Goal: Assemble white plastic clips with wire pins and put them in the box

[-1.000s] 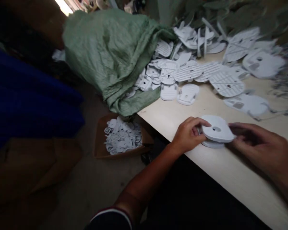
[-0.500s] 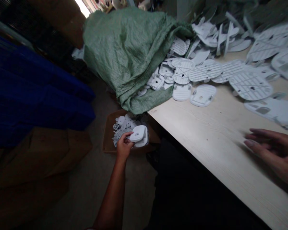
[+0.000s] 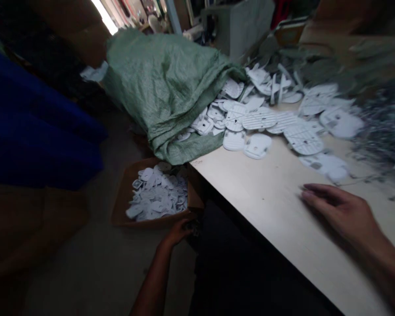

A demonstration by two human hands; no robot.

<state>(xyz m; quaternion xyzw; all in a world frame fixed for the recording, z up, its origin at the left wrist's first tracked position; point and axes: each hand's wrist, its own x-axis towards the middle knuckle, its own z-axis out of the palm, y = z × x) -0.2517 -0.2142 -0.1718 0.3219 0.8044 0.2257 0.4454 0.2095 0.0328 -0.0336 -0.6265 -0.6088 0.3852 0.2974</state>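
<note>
My left hand (image 3: pixel 179 230) hangs low in the dark off the table, at the near right corner of a cardboard box (image 3: pixel 120 213) on the floor. Its fingers are loosely curled and no white part shows in them. The box holds several white plastic parts (image 3: pixel 158 197). My right hand (image 3: pixel 342 213) lies flat on the pale wooden table (image 3: pixel 266 197), fingers stretched out toward the left and holding nothing. The nearest loose white parts (image 3: pixel 325 164) lie a short way beyond its fingertips.
A green woven sack (image 3: pixel 164 87) lies open on the table's far left corner, spilling a heap of white plastic plates (image 3: pixel 260 118) across the back. Small metal bits (image 3: pixel 382 127) are piled at the right. Blue crates (image 3: pixel 36 131) stand at left over brown boxes.
My left hand carried the white part from the table down to the box; now it is below the box's corner without it. My right hand stayed flat on the table.
</note>
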